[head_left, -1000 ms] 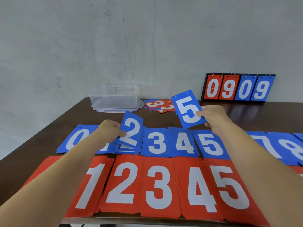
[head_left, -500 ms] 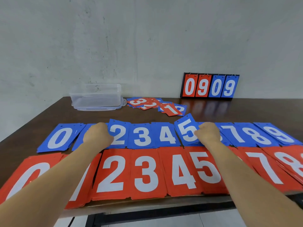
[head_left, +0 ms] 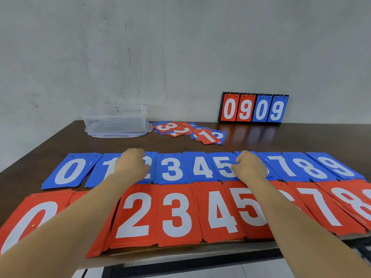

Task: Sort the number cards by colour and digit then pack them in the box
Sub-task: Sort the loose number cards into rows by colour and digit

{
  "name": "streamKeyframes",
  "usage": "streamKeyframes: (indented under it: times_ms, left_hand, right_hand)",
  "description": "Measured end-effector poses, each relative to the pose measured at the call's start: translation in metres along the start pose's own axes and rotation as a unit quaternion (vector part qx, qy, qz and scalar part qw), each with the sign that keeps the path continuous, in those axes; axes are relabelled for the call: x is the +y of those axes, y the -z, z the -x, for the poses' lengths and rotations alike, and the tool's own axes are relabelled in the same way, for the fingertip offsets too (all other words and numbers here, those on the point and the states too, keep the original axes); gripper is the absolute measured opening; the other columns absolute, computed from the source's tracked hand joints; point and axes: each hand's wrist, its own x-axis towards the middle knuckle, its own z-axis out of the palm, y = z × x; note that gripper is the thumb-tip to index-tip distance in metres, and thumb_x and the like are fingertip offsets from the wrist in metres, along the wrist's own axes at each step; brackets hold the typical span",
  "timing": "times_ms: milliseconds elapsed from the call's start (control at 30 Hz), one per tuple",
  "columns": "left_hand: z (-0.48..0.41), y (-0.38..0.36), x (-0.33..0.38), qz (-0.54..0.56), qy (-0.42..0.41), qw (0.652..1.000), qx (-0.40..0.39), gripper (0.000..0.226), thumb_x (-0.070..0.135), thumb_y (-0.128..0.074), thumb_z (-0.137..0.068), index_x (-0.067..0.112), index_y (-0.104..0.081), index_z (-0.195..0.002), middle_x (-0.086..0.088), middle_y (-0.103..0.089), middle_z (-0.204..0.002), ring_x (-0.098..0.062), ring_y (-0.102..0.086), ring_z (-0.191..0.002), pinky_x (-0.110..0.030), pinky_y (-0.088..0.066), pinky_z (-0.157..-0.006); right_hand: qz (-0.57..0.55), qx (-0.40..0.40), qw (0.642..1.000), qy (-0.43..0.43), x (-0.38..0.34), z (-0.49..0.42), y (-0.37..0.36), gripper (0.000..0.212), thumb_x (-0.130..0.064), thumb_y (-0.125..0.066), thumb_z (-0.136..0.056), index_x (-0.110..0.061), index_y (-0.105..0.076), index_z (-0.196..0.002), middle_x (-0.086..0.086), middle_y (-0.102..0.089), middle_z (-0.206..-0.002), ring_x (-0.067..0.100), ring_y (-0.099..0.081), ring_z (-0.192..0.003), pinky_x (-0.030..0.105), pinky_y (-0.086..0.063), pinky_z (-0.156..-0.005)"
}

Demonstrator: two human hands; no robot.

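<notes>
Right along near table [head_left: 281, 137] edge, red cards [head_left: 176, 215]; bare wood beyond blue cards [head_left: 172, 169]; left hand [head_left: 131, 167], right hand [head_left: 250, 167] fingers curled, grip unclear.

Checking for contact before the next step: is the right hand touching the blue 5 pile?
Touching. Head view: fingers of the right hand rest on the blue 5 pile, covering the digit's right edge.

My left hand [head_left: 131, 165] hides most of the blue 2 card [head_left: 150, 174]. My right hand [head_left: 250, 167] covers the digit on the blue card beside the 7 [head_left: 271, 175]. The red 8 card [head_left: 359, 203] is cut off at the right.
</notes>
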Motion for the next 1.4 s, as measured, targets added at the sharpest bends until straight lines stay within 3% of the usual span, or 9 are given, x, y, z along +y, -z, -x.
streamKeyframes:
  times_ms: [167, 333, 600, 733, 867, 967, 1067, 1200, 1400]
  left_hand:
    - [-0.01, 0.0, 0.021, 0.02, -0.004, 1.0, -0.005, 0.041, 0.016, -0.062, -0.09, 0.01, -0.055, -0.13, -0.008, -0.061, -0.124, -0.024, -0.058, -0.112, -0.038, -0.051, -0.092]
    - [-0.029, -0.002, 0.036, 0.029, -0.006, 1.0, -0.002, 0.044, 0.023, -0.063, -0.092, 0.013, -0.053, -0.134, -0.005, -0.06, -0.128, -0.022, -0.057, -0.115, -0.035, -0.05, -0.094]
    - [-0.082, -0.019, 0.064, 0.071, 0.019, 0.997, -0.008, 0.043, 0.026, -0.064, -0.091, 0.014, -0.056, -0.131, -0.004, -0.064, -0.122, -0.018, -0.06, -0.108, -0.033, -0.051, -0.093]
    - [-0.106, -0.035, 0.078, 0.077, 0.027, 0.996, -0.02, 0.044, 0.029, -0.065, -0.09, 0.015, -0.057, -0.131, -0.002, -0.065, -0.12, -0.015, -0.061, -0.105, -0.031, -0.051, -0.093]
    - [-0.124, -0.052, 0.101, 0.083, 0.012, 0.996, -0.032, 0.041, 0.036, -0.061, -0.092, 0.016, -0.058, -0.128, 0.001, -0.066, -0.113, -0.01, -0.057, -0.093, -0.024, -0.048, -0.084]
    - [-0.136, -0.065, 0.122, 0.081, -0.005, 0.996, -0.049, 0.045, 0.042, -0.057, -0.093, 0.018, -0.056, -0.131, 0.002, -0.065, -0.115, -0.012, -0.059, -0.099, -0.027, -0.049, -0.088]
    - [-0.148, -0.082, 0.145, 0.024, -0.065, 0.994, -0.081, 0.052, 0.051, -0.047, -0.095, 0.023, -0.047, -0.139, -0.004, -0.06, -0.121, -0.021, -0.057, -0.109, -0.04, -0.048, -0.096]
    - [-0.149, -0.1, 0.169, -0.127, -0.153, 0.962, -0.187, 0.057, 0.056, -0.024, -0.099, 0.039, -0.011, -0.152, -0.009, -0.034, -0.145, -0.028, -0.031, -0.135, -0.046, -0.027, -0.11]
    - [-0.149, -0.092, 0.165, -0.184, -0.213, 0.936, -0.211, 0.051, 0.052, -0.021, -0.102, 0.038, -0.022, -0.151, -0.002, -0.025, -0.153, -0.024, -0.023, -0.14, -0.041, -0.022, -0.113]
  right_hand:
    - [-0.028, 0.0, 0.999, 0.043, -0.011, -0.006, 0.009, 0.014, -0.024, -0.063, -0.092, -0.016, -0.062, -0.104, 0.003, -0.065, -0.103, 0.021, -0.06, -0.091, 0.032, -0.046, -0.066]
    - [-0.051, -0.002, 0.997, 0.057, -0.019, -0.033, 0.014, 0.017, -0.02, -0.063, -0.092, -0.009, -0.068, -0.104, 0.01, -0.069, -0.105, 0.025, -0.065, -0.095, 0.037, -0.054, -0.078]
    - [-0.037, -0.04, 0.996, 0.073, -0.015, -0.118, -0.006, 0.008, -0.024, -0.063, -0.09, -0.015, -0.063, -0.09, 0.001, -0.064, -0.089, 0.017, -0.058, -0.081, 0.026, -0.044, -0.06]
    - [-0.017, -0.077, 0.991, 0.113, -0.022, -0.153, -0.025, 0.034, -0.037, -0.061, -0.091, -0.018, -0.056, -0.119, 0.004, -0.059, -0.118, 0.02, -0.053, -0.111, 0.031, -0.047, -0.078]
    - [0.016, -0.118, 0.979, 0.168, -0.03, -0.174, -0.04, 0.052, -0.045, -0.048, -0.097, -0.019, -0.04, -0.141, 0.01, -0.048, -0.136, 0.026, -0.044, -0.123, 0.038, -0.041, -0.098]
    - [0.106, -0.132, 0.964, 0.204, -0.029, -0.19, -0.052, 0.051, -0.049, -0.035, -0.099, -0.028, -0.033, -0.146, 0.007, -0.041, -0.144, 0.027, -0.036, -0.128, 0.04, -0.033, -0.102]
    - [0.158, -0.144, 0.949, 0.233, -0.02, -0.2, -0.052, 0.042, -0.045, -0.025, -0.102, -0.033, -0.039, -0.14, 0.006, -0.044, -0.137, 0.028, -0.036, -0.124, 0.041, -0.033, -0.1]
    - [0.144, -0.149, 0.942, 0.266, 0.0, -0.204, -0.045, 0.038, -0.043, -0.029, -0.103, -0.029, -0.048, -0.132, 0.003, -0.054, -0.124, 0.022, -0.047, -0.114, 0.037, -0.044, -0.094]
    - [0.087, -0.168, 0.949, 0.25, 0.028, -0.197, -0.021, 0.037, -0.03, -0.037, -0.104, -0.017, -0.055, -0.134, 0.008, -0.052, -0.137, 0.026, -0.05, -0.121, 0.037, -0.046, -0.096]
